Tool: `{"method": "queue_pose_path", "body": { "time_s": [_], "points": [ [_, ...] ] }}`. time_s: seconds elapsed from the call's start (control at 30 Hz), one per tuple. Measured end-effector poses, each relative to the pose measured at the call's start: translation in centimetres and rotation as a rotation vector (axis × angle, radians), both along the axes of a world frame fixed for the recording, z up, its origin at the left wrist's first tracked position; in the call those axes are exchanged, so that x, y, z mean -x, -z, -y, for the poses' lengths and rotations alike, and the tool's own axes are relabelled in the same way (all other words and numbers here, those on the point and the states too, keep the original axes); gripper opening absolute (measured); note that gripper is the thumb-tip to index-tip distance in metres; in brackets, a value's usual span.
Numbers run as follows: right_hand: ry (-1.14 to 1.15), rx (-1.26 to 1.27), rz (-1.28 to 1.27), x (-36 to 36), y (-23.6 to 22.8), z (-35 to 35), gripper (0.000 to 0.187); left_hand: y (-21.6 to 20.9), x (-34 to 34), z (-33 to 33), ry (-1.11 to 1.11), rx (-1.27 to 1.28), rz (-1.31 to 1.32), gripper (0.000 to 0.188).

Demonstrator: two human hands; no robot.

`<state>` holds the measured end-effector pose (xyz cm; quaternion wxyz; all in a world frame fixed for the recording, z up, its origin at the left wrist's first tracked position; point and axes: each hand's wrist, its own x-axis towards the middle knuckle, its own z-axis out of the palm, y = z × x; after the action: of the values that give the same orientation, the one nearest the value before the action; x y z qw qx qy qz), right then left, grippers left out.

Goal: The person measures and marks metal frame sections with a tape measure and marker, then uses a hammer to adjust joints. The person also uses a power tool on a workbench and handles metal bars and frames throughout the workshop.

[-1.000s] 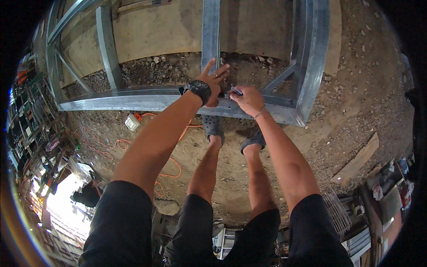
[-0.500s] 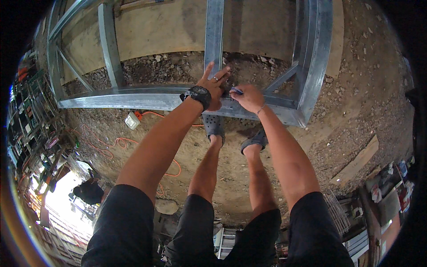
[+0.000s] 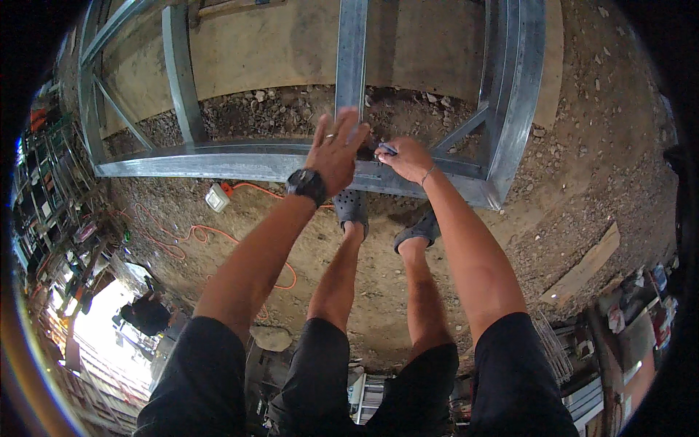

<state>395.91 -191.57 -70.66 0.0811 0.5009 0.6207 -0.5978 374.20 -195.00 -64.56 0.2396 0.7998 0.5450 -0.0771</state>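
Observation:
A galvanized metal frame spreads before me, and its near rail [image 3: 218, 163] runs crosswise below my hands. My left hand [image 3: 335, 157] is over the joint of that rail and the middle stud [image 3: 352, 51]. Its fingers are stretched out and apart, slightly smeared by motion, and nothing is in them. A black watch [image 3: 306, 186] is on this wrist. Just right of it my right hand [image 3: 409, 160] is closed on a small blue pen-like tool [image 3: 389, 148] at the rail. The tool's tip is too small to make out.
An orange cord [image 3: 195, 231] and a white box [image 3: 217, 197] lie on the dirt at left. A wooden board [image 3: 582, 264] lies at right. My feet in grey clogs [image 3: 352, 207] stand close to the rail. Clutter lines the left side.
My left hand has shifted a little left, with its fingers lifting and moving from the stud joint. My right hand stays almost where it was, still gripping the blue tool.

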Motion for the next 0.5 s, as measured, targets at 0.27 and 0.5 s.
{"method": "queue_pose_path", "body": {
  "time_s": [0.27,0.5],
  "points": [
    [0.14,0.145,-0.128,0.4,0.8,0.1,0.024,-1.3,0.5,8.0,-0.515,0.039,0.041,0.066],
    [0.109,0.251,-0.06,1.1,0.2,-0.5,0.023,0.0,-4.7,8.8,-0.685,0.415,0.24,0.076]
  ]
}}
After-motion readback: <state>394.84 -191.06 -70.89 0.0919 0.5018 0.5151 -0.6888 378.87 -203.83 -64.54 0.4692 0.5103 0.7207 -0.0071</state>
